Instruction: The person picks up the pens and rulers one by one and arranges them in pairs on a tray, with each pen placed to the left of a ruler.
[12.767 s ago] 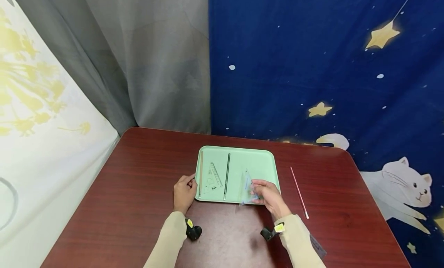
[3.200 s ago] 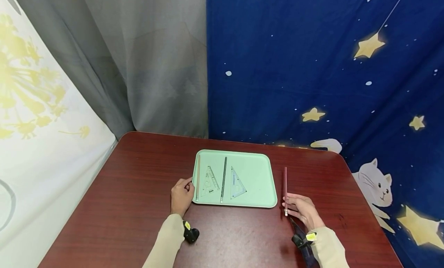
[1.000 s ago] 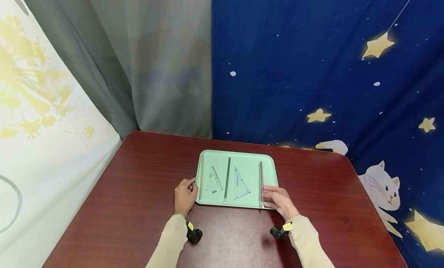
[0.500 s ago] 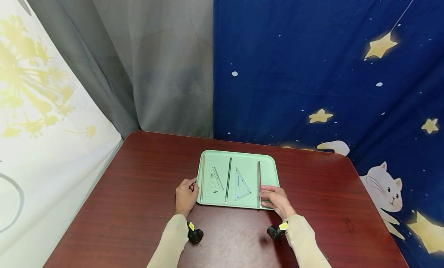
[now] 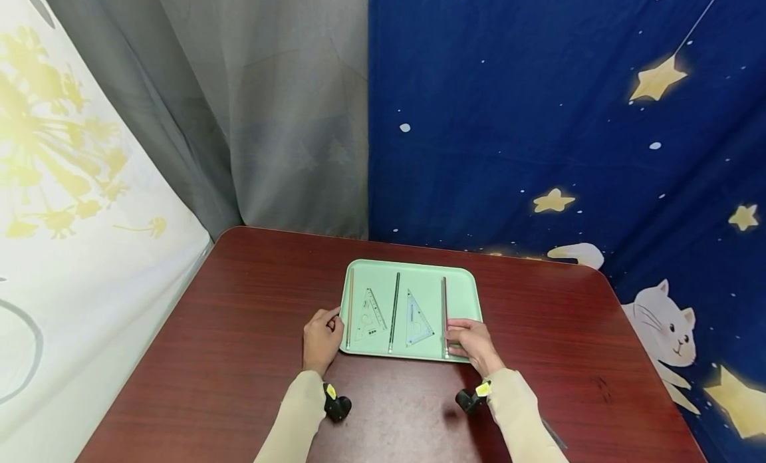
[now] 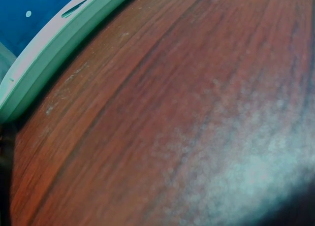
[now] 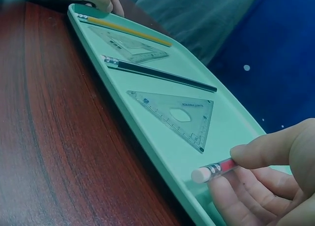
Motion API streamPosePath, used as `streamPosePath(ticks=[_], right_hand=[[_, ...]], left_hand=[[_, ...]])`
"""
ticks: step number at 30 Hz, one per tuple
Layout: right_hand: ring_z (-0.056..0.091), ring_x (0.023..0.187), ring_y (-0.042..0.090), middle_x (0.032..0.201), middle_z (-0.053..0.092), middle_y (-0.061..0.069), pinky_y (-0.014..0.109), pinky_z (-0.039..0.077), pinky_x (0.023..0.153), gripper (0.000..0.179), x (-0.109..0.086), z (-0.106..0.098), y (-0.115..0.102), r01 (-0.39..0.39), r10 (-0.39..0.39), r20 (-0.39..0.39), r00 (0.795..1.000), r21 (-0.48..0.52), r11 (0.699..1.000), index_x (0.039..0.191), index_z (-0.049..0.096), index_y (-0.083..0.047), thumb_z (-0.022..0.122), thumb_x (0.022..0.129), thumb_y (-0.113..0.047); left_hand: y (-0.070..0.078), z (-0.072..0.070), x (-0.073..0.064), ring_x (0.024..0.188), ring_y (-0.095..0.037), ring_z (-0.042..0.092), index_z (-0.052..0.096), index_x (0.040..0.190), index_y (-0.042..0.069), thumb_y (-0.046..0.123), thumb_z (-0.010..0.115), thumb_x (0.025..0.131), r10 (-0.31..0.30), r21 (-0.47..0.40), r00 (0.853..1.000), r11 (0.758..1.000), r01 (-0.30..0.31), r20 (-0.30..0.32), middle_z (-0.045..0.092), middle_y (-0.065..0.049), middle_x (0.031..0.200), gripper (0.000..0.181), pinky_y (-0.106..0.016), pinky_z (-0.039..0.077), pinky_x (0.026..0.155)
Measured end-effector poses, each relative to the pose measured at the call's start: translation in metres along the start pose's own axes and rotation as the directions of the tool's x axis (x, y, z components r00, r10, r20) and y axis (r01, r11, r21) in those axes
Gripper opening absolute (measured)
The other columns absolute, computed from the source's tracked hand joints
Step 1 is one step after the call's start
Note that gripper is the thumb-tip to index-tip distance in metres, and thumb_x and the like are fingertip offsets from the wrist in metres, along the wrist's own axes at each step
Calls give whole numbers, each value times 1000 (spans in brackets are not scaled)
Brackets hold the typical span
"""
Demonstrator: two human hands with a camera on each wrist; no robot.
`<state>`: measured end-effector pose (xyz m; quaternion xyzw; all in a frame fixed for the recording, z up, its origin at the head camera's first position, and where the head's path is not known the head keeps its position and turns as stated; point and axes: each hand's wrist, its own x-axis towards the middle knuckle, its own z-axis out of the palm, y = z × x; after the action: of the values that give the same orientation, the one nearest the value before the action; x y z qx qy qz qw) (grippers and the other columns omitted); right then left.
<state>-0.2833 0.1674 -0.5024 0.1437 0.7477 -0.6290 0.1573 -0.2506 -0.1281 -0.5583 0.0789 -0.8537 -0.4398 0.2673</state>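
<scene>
My right hand (image 5: 473,343) pinches a red pencil (image 5: 445,303) near its eraser end, between thumb and fingers. In the right wrist view the white eraser (image 7: 201,175) sits close over the near rim of the green tray (image 5: 463,293). My left hand (image 5: 320,340) grips the tray's left rim. Across the tray, from the left, lie a yellow pencil (image 7: 128,31), a clear set square (image 5: 371,314), a black pencil (image 5: 394,310) and a bluish clear set square (image 5: 417,322). The red pencil is to the right of them, roughly parallel to the other pencils.
The tray rests on a dark red wooden table (image 5: 263,283). A dark flat strip (image 5: 553,433) shows partly from behind my right sleeve. Grey (image 5: 293,117) and blue star-patterned (image 5: 479,117) curtains hang behind the table's far edge.
The bluish set square was laid on the tray. My right hand then picked up the red pencil from the table and brought it left over the tray, shifting slightly further left lately.
</scene>
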Motion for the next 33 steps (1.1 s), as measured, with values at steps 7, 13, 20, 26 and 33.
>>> streamPosePath(ticks=[7, 13, 20, 26, 33], right_hand=[[62, 67, 11, 100, 67, 17, 26, 55, 59, 37, 3, 3, -1, 7, -7, -15, 1000, -36, 999, 118, 59, 9, 63, 82, 6], [61, 65, 10, 95, 67, 15, 26, 54, 56, 35, 2, 7, -2, 12, -15, -42, 999, -65, 998, 114, 60, 10, 64, 80, 7], [61, 62, 9, 86, 65, 10, 26, 53, 54, 33, 2, 12, -3, 24, -34, -81, 996, -123, 992, 109, 62, 9, 65, 77, 6], [61, 61, 11, 86, 64, 11, 27, 54, 55, 32, 1, 16, -3, 37, -54, -92, 994, -174, 984, 109, 63, 7, 65, 77, 6], [61, 62, 12, 83, 63, 10, 28, 54, 54, 30, -1, 18, -5, 46, -70, -112, 991, -205, 978, 106, 64, 7, 65, 76, 5]], left_hand=[[0, 0, -1, 57, -6, 48, 74, 103, 1, 2, 58, 85, -7, 0, 1000, 1000, 7, 4, 64, -4, 76, 24, -21, 43, 54], [-1, 0, -1, 57, -5, 48, 74, 102, 1, 2, 58, 85, 1, 2, 1000, 1000, -1, 1, 64, -4, 76, 23, -21, 42, 53], [-1, 0, -1, 57, -5, 49, 74, 102, 1, 1, 59, 85, 0, -7, 1000, 1000, 0, 0, 64, -4, 76, 23, -20, 43, 53], [-2, 1, -1, 57, -6, 50, 74, 102, 2, 1, 59, 85, 2, -7, 1000, 1000, -2, -4, 65, -4, 77, 23, -20, 43, 53], [-2, 1, -1, 56, -5, 49, 74, 102, 1, 1, 59, 85, 13, -11, 1000, 1000, -13, -8, 64, -4, 76, 23, -20, 43, 52]])
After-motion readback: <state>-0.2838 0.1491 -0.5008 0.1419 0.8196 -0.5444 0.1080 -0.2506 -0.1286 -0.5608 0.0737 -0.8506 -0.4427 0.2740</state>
